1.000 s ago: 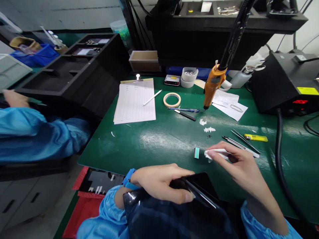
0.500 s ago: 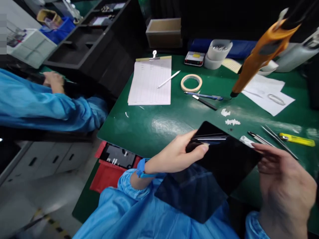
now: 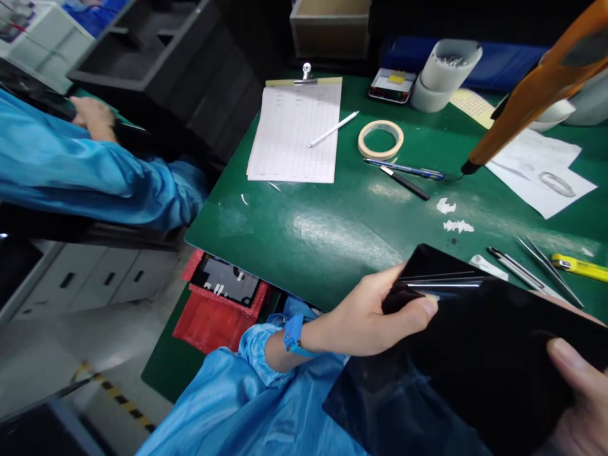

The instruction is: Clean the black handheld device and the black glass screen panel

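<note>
My left hand grips the left end of a glossy black flat panel, which looks like a tablet screen; the thumb lies on its face. At the lower right, my right hand has its thumb on the panel's face, the fingers mostly hidden behind it. A dark see-through sheet hangs below the panel over my blue smock; whether it is joined to the panel I cannot tell. Just beyond the panel lie tweezers, a pen-like tool and a yellow cutter knife.
On the green table are a clipboard with paper, a tape roll and pens. An orange electric screwdriver hangs at right. Below the left edge lies a red bubble bag with a dark part. A co-worker's sleeve is at left.
My right hand, earlier at the panel's right corner with its thumb off the face, now has its thumb on the face. The panel appears closer and farther right; the view has shifted.
</note>
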A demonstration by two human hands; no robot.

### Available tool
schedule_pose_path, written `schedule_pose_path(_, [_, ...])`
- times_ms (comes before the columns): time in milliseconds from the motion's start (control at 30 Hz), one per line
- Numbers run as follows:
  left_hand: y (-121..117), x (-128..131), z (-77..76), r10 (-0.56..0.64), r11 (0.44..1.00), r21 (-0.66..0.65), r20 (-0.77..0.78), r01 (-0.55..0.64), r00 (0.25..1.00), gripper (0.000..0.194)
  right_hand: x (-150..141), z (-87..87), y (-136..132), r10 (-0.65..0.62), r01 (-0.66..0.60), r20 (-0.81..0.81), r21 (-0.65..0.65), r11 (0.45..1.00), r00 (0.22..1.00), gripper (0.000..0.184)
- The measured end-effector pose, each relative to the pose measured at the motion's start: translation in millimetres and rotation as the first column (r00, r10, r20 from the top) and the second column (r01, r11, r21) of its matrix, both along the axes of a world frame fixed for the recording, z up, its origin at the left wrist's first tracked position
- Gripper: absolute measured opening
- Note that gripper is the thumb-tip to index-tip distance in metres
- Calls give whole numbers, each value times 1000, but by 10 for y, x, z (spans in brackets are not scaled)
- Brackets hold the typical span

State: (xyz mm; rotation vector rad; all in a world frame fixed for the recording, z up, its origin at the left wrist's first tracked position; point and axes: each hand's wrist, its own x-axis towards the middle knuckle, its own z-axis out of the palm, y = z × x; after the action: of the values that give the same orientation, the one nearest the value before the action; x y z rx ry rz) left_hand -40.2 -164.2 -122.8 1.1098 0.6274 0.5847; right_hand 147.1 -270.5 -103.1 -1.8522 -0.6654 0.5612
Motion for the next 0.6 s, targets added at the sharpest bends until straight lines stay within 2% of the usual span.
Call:
schedule_pose_path(67, [-15,-5,23,-2,999,-35,1,2,1000,47,-15,36,21,-78,78,-61,-15,997,995,21])
schedule_pose_path(167, [-26,-12,53,9,998,-60,3,-9,1000,44,-40,50,31,-124,117,-172,-53,992,977,27])
schedule_pose_path(400, [-30,-28,62,-6,994,-109,39,10,999,38,-9,35,-31,-123,97,-295,-102,990,948,28])
schedule_pose_path(533, [-24,-48,71,-14,993,-117,52,20,999,34,56,6,-103,-25,-12,-330,-109,994,944,40])
schedule_pose_path(600, [-28,-58,67,-14,992,-124,57,21,998,34,32,32,-111,-13,-25,-308,-118,993,951,42])
